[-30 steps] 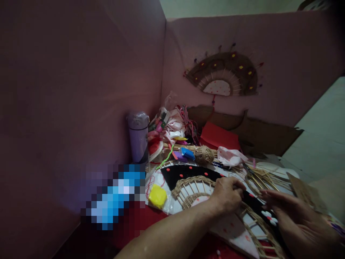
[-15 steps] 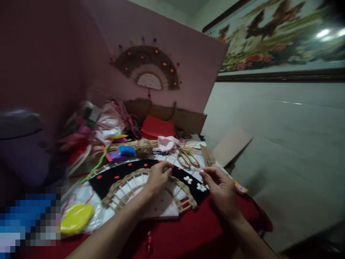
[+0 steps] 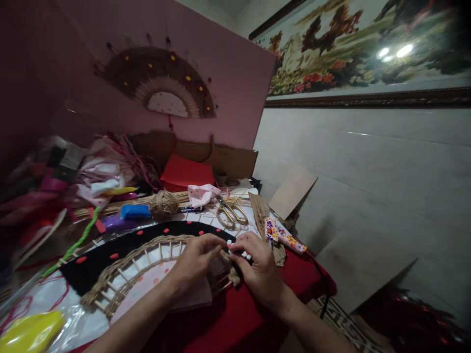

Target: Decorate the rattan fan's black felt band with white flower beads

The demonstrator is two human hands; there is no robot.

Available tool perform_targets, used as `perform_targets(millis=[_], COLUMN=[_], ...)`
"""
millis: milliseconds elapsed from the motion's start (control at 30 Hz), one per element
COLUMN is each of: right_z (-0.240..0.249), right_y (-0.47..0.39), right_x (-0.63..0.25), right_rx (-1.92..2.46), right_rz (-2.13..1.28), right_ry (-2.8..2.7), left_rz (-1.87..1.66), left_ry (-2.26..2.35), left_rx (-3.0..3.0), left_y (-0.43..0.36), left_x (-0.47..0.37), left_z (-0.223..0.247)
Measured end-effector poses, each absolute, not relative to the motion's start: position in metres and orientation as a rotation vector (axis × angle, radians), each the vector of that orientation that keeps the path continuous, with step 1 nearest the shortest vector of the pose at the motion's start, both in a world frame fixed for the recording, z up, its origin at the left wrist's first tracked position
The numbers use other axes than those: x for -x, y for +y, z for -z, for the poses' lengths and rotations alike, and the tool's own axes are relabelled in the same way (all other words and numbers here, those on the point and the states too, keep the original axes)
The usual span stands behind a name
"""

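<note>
Head view: the right hand (image 3: 259, 269) has closed in on the left hand (image 3: 196, 257), fingers of both curled at the white petals (image 3: 247, 255); whether either grips anything, I cannot tell. The black-edged fan (image 3: 138, 245) spreads towards 9 o'clock on the red surface (image 3: 253, 328). Earlier the hands were apart. Scissors (image 3: 231, 214) lie at 12 o'clock from them.

Twine (image 3: 164, 203) & scissors (image 3: 228, 207) bhd fan (image 3: 147, 241)
</note>
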State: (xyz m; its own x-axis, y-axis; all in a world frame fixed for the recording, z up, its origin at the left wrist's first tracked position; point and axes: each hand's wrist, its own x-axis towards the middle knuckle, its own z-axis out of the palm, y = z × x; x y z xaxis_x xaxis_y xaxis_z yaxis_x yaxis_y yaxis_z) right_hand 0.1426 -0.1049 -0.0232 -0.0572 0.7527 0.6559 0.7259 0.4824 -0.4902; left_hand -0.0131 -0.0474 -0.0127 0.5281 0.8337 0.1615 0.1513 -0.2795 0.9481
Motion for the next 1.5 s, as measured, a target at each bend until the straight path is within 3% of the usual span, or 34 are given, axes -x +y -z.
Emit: perform_targets(millis=[333,567,833,1500], right_z=[0.018,0.017,0.026,0.038], right_y=[-0.102,-0.083,-0.073,-0.076], right_x=[-0.146,-0.172,-0.173,-0.175], right_rx=[1.236,1.526,1.599,1.648], right_rz=[-0.072,0.113,0.157,0.132], right_ry=[-1.85,-1.867,-1.899,-1.949], left_rz=[-0.757,-0.795,-0.545,-0.635], left_ry=[0.819,1.057,1.295,1.268], left_rx=[-1.468,-2.07,-2.514,-2.361], left_y=[-0.046,-0.038,-0.036,-0.028], left_x=[0.011,0.005,-0.011,-0.015], left_z=[0.016,0.023,0.017,0.025])
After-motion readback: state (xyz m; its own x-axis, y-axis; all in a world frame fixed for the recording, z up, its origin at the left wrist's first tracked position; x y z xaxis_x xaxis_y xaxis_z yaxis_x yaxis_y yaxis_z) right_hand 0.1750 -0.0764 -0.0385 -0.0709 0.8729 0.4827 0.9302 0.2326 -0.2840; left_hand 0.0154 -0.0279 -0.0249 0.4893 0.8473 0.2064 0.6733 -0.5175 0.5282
